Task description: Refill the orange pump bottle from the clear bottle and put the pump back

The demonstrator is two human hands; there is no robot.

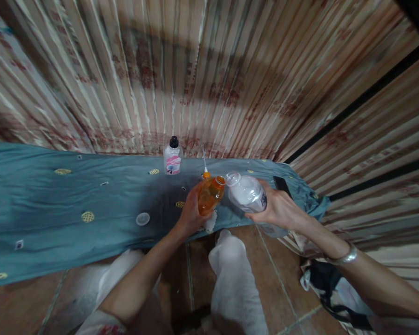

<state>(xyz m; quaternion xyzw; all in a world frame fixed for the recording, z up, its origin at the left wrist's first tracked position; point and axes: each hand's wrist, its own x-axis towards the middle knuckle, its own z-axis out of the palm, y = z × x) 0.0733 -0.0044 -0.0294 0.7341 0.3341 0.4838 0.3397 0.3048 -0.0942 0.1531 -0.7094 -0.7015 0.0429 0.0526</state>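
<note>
Orange bottle (210,194) sits gripped in my left hand (190,215), tilted mouth-to-mouth against the clear bottle (247,192) my right hand (277,210) holds above the cloth's (38,200) near edge. Orange looks mostly full. A loose cap (143,218) lies left; another bottle (172,157) stands at the far edge.

The left hand (190,211) is gripping an orange bottle (210,194), its mouth meeting the clear bottle (247,192) tilting in the right hand (279,209).
</note>
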